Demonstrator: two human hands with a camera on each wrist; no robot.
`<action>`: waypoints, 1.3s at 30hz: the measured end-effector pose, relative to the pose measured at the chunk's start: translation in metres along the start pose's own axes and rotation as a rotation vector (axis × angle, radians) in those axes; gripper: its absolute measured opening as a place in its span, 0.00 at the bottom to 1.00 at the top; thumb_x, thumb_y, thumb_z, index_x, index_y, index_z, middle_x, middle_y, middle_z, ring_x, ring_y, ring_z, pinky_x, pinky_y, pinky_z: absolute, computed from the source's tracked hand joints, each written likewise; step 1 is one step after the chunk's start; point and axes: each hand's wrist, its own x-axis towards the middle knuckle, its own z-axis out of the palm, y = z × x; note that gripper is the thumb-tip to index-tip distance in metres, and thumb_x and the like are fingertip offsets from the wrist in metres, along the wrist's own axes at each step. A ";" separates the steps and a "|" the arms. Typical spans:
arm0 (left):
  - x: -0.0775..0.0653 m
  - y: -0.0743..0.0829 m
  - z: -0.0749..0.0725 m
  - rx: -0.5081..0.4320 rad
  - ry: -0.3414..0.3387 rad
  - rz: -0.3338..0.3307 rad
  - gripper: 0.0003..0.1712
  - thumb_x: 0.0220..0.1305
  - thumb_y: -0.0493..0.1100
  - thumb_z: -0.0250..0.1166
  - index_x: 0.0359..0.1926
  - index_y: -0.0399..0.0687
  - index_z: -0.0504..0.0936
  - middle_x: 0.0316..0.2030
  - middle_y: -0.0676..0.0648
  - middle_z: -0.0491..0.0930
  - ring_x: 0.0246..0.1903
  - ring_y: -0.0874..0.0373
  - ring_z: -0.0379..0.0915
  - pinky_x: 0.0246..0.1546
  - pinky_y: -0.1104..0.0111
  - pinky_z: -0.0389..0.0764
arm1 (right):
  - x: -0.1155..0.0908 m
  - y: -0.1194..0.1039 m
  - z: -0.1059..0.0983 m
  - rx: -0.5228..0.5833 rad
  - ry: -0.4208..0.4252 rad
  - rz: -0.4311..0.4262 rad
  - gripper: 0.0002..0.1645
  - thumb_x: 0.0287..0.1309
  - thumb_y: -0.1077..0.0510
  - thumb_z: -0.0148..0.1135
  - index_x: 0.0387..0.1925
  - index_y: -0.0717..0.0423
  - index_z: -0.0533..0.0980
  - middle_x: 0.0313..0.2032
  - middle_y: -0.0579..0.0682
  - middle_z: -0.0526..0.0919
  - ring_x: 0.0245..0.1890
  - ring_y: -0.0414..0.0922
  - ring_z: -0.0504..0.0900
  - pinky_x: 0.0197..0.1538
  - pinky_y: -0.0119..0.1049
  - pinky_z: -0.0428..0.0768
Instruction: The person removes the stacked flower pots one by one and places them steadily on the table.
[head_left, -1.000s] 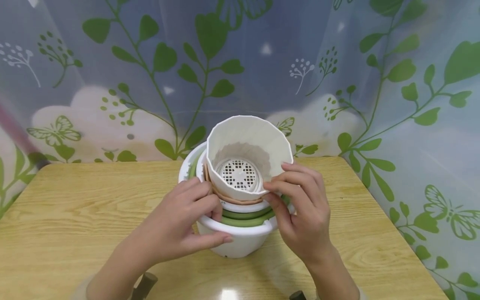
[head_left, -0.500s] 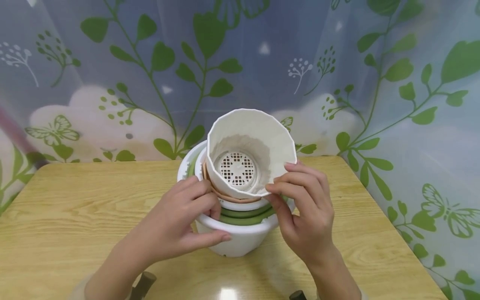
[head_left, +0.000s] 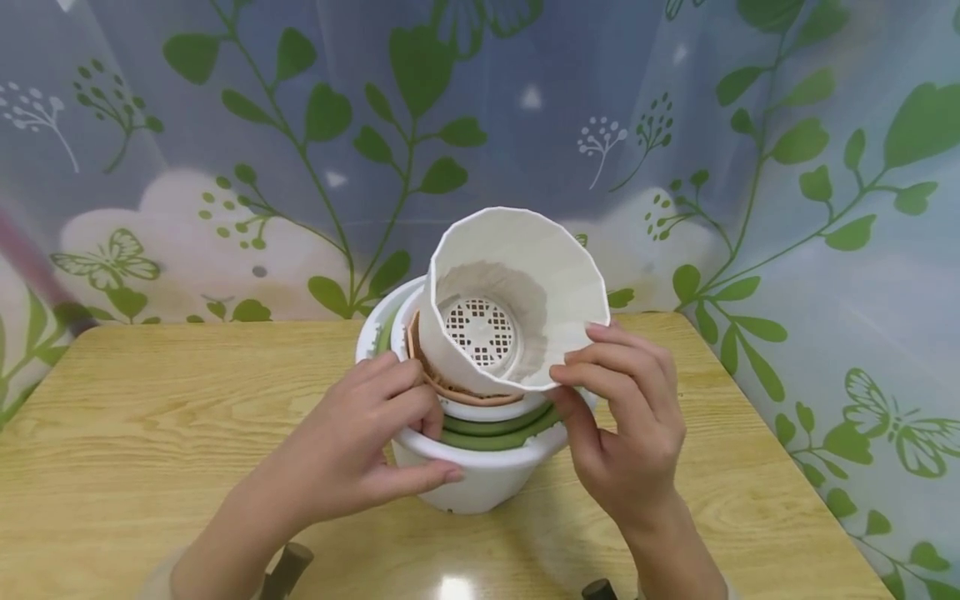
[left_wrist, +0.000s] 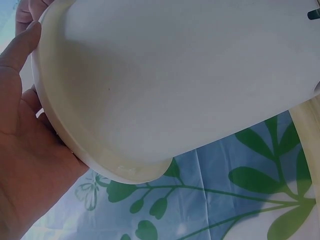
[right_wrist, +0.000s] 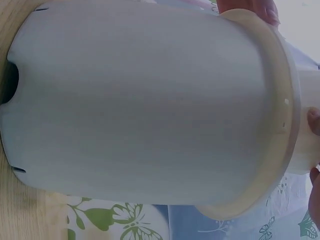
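Observation:
Several flower pots stand nested in a large white pot point(head_left: 480, 479) with a wide rim. Between its wall and the innermost pot show green pot rims point(head_left: 487, 439) and a brown pot rim point(head_left: 480, 402). My left hand point(head_left: 375, 425) grips the large pot's near-left rim, thumb outside and fingers curled over the edge. My right hand point(head_left: 622, 408) pinches the near-right rim of a smaller white faceted pot point(head_left: 525, 250) with a slotted bottom. This pot tilts and sits partly raised within the brown one. In the right wrist view the large pot point(right_wrist: 140, 105) hides most of the work.
The pots stand on a wood-grain table point(head_left: 187, 400). A leaf-patterned curtain point(head_left: 525, 125) hangs close behind the table and along its right side. Two dark stubs point(head_left: 288, 571) show at the bottom edge near the wrists.
My right hand has moved right and slightly up with the small white pot, which has risen and shows more of the brown pot beneath. The left hand has stayed on the large rim.

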 end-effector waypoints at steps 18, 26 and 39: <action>0.003 0.000 -0.001 0.012 0.003 0.018 0.22 0.53 0.63 0.75 0.30 0.58 0.73 0.29 0.61 0.67 0.34 0.66 0.60 0.39 0.73 0.64 | 0.008 0.013 -0.012 -0.027 0.264 0.125 0.28 0.55 0.50 0.75 0.26 0.72 0.74 0.30 0.65 0.78 0.46 0.52 0.83 0.62 0.44 0.81; 0.002 0.000 -0.002 0.010 0.005 0.017 0.23 0.53 0.63 0.76 0.29 0.58 0.73 0.29 0.61 0.67 0.34 0.66 0.60 0.39 0.73 0.65 | 0.009 0.020 -0.017 -0.096 0.323 0.156 0.30 0.53 0.48 0.77 0.26 0.73 0.74 0.29 0.64 0.79 0.44 0.53 0.83 0.60 0.45 0.81; 0.001 0.001 -0.001 0.015 0.010 0.017 0.22 0.53 0.63 0.75 0.30 0.58 0.74 0.30 0.61 0.68 0.34 0.66 0.61 0.39 0.72 0.65 | 0.009 0.031 -0.025 -0.173 0.360 0.235 0.28 0.51 0.50 0.78 0.26 0.73 0.75 0.31 0.62 0.81 0.47 0.52 0.82 0.62 0.48 0.79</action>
